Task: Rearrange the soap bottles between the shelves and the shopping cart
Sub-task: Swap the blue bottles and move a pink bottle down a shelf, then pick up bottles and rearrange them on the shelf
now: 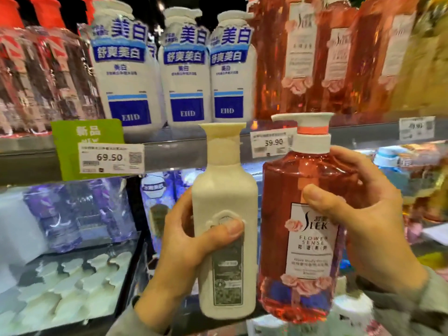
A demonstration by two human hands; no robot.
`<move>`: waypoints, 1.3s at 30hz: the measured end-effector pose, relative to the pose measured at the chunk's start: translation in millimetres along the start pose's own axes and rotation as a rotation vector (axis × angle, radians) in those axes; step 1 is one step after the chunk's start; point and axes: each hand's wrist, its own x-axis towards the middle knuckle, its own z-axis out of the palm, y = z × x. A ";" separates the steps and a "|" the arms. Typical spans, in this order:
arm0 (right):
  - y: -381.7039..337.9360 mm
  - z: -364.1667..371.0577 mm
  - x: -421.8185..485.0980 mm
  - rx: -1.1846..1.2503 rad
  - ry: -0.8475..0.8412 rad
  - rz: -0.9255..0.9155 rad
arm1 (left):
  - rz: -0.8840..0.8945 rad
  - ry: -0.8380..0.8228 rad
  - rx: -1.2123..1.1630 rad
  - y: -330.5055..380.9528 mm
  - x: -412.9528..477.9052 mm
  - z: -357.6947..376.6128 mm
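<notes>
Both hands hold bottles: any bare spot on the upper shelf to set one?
White bottles and pink bottles stand packed side by side; only a thin shelf strip in front of them is bare. Below, pump bottles fill the tray.

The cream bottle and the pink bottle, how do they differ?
The cream bottle is opaque; the pink bottle is see-through. The cream bottle is slimmer, the pink bottle wider. The left hand holds the cream bottle, the right hand the pink bottle. Both are upright pump bottles.

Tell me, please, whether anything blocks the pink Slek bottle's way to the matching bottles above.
Nothing visible does: the right hand holds the pink Slek bottle before the shelf edge, though matching pink bottles crowd that shelf's front.
</notes>
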 end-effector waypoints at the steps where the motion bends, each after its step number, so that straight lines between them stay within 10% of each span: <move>1: 0.8 -10.1 3.4 0.012 -0.016 0.000 | 0.004 0.020 -0.005 -3.7 0.2 10.8; 18: -9.0 -121.7 86.8 0.159 -0.213 -0.076 | 0.092 0.196 0.114 -12.3 20.1 139.0; 39: -59.3 -90.1 279.6 0.071 -0.249 -0.530 | 0.308 -0.009 0.126 44.0 132.2 139.5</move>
